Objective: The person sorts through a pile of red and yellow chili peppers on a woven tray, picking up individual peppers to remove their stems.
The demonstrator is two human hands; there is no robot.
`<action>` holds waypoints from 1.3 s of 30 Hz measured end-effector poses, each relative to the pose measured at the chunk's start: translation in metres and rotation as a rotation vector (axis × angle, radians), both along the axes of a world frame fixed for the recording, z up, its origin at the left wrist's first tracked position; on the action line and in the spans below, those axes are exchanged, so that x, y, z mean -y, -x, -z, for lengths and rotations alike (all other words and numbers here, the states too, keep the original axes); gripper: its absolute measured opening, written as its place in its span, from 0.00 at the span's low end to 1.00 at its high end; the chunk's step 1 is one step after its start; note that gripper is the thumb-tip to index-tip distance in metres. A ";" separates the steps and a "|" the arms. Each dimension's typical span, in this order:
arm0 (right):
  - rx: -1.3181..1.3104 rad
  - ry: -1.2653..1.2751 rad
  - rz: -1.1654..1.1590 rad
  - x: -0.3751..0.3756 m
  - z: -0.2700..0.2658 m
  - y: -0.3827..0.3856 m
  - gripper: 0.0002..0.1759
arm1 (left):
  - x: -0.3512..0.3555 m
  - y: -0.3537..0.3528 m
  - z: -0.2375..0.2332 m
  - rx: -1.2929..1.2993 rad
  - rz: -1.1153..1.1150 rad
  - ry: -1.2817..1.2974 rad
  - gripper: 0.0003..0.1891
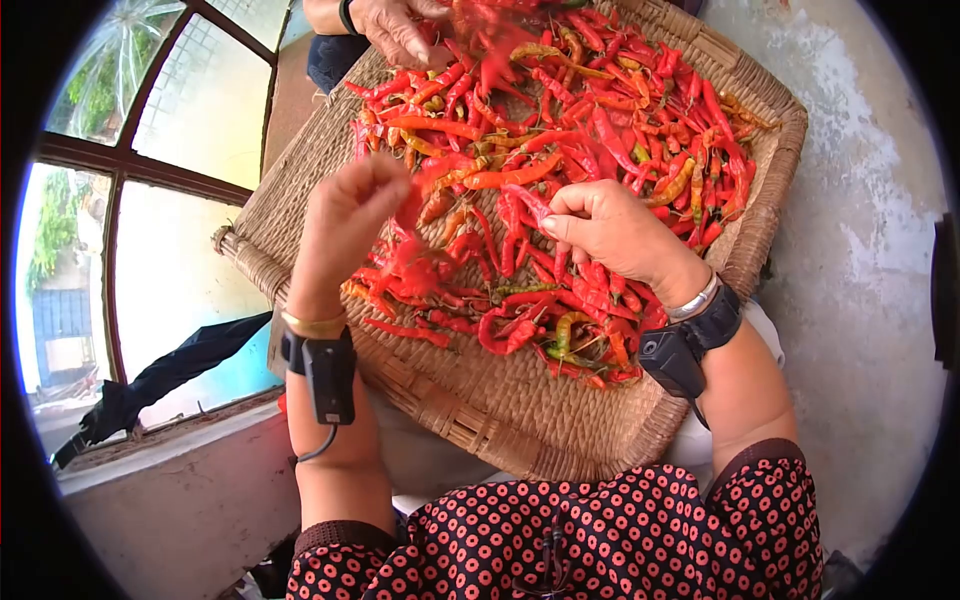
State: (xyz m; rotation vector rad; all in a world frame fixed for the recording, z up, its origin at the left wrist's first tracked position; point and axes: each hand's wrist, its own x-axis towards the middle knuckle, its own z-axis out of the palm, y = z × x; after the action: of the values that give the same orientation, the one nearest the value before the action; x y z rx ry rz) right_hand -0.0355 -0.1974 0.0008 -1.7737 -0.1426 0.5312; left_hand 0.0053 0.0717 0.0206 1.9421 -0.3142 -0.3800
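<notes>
Red, orange and a few greenish chili peppers (pixel 560 130) are heaped on a woven wicker tray (pixel 500 410). My left hand (pixel 350 215) is raised over the tray's left part, fingers curled; motion blur there hides what they hold, if anything. A blurred red patch shows just right of it, above the peppers. My right hand (pixel 610 230) is over the middle of the heap, thumb and forefinger pinched on a red pepper (pixel 527 203) that points up and to the left.
Another person's hand (pixel 395 25) reaches over the tray's far left edge, near blurred red peppers. A window (pixel 180 120) is on the left, with a folded black umbrella (pixel 170 370) on its ledge. A worn grey surface (pixel 850 200) lies at the right.
</notes>
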 end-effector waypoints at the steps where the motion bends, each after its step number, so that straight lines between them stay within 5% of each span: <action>1: 0.002 0.002 -0.003 -0.001 0.000 0.000 0.12 | 0.009 -0.006 0.002 0.373 -0.167 -0.136 0.04; 2: -0.002 0.002 -0.046 -0.002 0.001 -0.001 0.11 | 0.019 -0.008 0.003 0.746 -0.333 -0.272 0.05; 3: -0.007 0.002 -0.087 -0.003 0.001 0.000 0.11 | 0.028 -0.003 -0.004 0.794 -0.290 -0.311 0.05; 6: -0.029 -0.020 -0.153 -0.004 0.003 0.002 0.11 | 0.050 0.021 -0.010 0.568 0.136 -0.191 0.08; 13: -0.097 -0.069 -0.296 -0.005 -0.005 0.004 0.10 | 0.052 0.031 0.006 0.346 0.462 -0.232 0.09; 16: -0.082 -0.062 -0.154 -0.005 -0.003 0.001 0.11 | 0.037 0.024 -0.004 0.151 0.209 -0.205 0.08; 19: -0.007 -0.004 -0.106 -0.006 0.007 0.001 0.11 | 0.028 0.007 -0.001 0.441 -0.359 -0.392 0.08; 22: 0.213 0.136 -0.167 -0.009 0.018 0.006 0.10 | 0.019 0.003 0.008 0.685 -0.350 -0.595 0.08; 24: 0.368 0.220 -0.248 -0.012 0.025 0.011 0.10 | 0.024 0.007 0.013 0.547 -0.282 -0.628 0.13; 26: 0.610 0.428 -0.420 -0.017 0.029 0.015 0.14 | 0.025 0.007 0.018 0.334 -0.070 -0.927 0.16; 30: 0.546 0.492 -0.621 -0.023 0.029 0.022 0.18 | 0.028 0.003 0.022 0.313 -0.013 -0.920 0.17; 39: 0.583 0.516 -0.609 -0.026 0.035 0.030 0.14 | 0.026 -0.004 0.037 0.222 -0.114 -0.683 0.13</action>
State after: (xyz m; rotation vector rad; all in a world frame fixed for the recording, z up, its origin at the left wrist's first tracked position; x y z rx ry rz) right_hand -0.0650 -0.1715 -0.0339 -2.3574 -1.0560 0.4839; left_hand 0.0091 0.0460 -0.0163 2.6692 -0.2294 -0.2067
